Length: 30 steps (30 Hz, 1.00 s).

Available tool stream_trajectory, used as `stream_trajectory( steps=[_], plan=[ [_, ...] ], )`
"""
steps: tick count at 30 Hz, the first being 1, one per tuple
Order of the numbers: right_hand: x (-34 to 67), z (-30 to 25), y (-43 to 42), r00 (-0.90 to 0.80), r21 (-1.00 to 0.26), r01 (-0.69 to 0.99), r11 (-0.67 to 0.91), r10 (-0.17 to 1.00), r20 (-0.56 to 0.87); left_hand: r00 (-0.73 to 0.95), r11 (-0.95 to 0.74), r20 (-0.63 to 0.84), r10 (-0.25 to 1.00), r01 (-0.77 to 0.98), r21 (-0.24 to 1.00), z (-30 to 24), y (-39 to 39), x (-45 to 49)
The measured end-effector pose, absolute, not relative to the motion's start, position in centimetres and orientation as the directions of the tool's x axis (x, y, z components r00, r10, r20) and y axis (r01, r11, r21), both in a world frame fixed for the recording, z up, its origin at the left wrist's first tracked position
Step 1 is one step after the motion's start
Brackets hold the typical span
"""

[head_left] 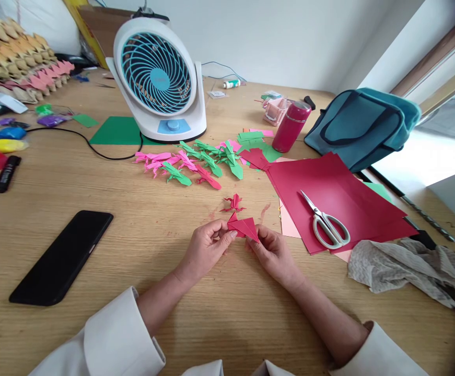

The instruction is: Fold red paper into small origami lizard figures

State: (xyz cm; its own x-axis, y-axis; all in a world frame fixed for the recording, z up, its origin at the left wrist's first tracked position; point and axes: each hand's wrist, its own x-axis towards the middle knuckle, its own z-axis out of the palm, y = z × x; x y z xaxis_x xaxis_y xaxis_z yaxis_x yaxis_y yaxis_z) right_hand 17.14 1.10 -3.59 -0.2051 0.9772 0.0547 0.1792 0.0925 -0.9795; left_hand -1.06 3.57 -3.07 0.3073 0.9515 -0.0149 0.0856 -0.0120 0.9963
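A small piece of folded red paper (245, 227) is held up between both hands, just above the table. My left hand (207, 244) pinches its left end between thumb and fingers. At its right corner, my right hand (272, 255) grips with thumb and fingertips. Right behind the piece lies a small red origami figure (234, 202) with thin pointed limbs. Farther back is a group of folded paper figures in green (233, 161), pink (156, 161) and red (208, 176).
White-handled scissors (331, 230) rest on large red sheets (309, 183) at right, with a crumpled cloth (403, 266) nearby. A black phone (62, 256) lies left. Behind stand a fan (160, 78), a red bottle (292, 125) and a teal bag (362, 128).
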Motion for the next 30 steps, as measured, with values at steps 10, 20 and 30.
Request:
stream_trajectory(
  steps=[10,20,30],
  plan=[
    [16.87,-3.41,1.09,-0.240,-0.963,0.245,0.112,0.970,0.052,0.263,-0.052,0.013,0.965,0.143,0.988,-2.58,3.49,-1.02],
    [16.73,-2.91,1.03,-0.255,-0.968,0.208,0.139,0.963,0.084,0.293,-0.014,-0.012,0.956,0.090,0.996,-2.44,3.36,-1.01],
    [16.78,-3.00,0.90,-0.288,-0.953,0.271,0.138,0.956,0.056,0.216,-0.043,0.022,0.976,0.095,0.995,-2.08,3.38,-1.11]
  ],
)
